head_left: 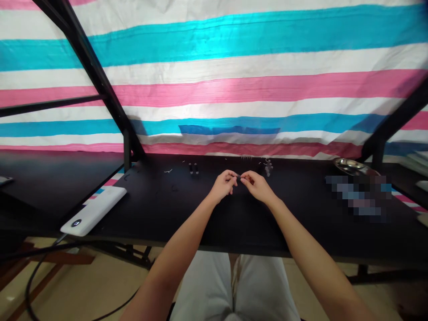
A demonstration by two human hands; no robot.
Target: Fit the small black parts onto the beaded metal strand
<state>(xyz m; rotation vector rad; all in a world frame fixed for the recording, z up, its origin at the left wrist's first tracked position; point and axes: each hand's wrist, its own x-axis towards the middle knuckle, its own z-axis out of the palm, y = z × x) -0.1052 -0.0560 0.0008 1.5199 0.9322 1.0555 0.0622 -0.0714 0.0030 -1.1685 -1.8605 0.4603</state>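
Where the two hands meet: a small dark piece [238,177], bridging their fingertips over the black surface [160,209], too small to identify.
Left hand [224,185]: fingers pinched on the piece's left end.
Right hand [257,185]: fingers pinched on its right end.
Beyond the left hand: two dark cylinders [193,168] side by side, apart, with a thin white scrap [168,171] farther left.
Beyond the right hand: a clump of small greyish bits [268,168], near the surface's far edge.
Left end: a white power bank [95,211], lying flat, cable at its near end.
Right end: a shiny metal dish [356,166] beside a pixelated patch.
Backdrop: a striped sheet [234,93] in blue, pink and white.
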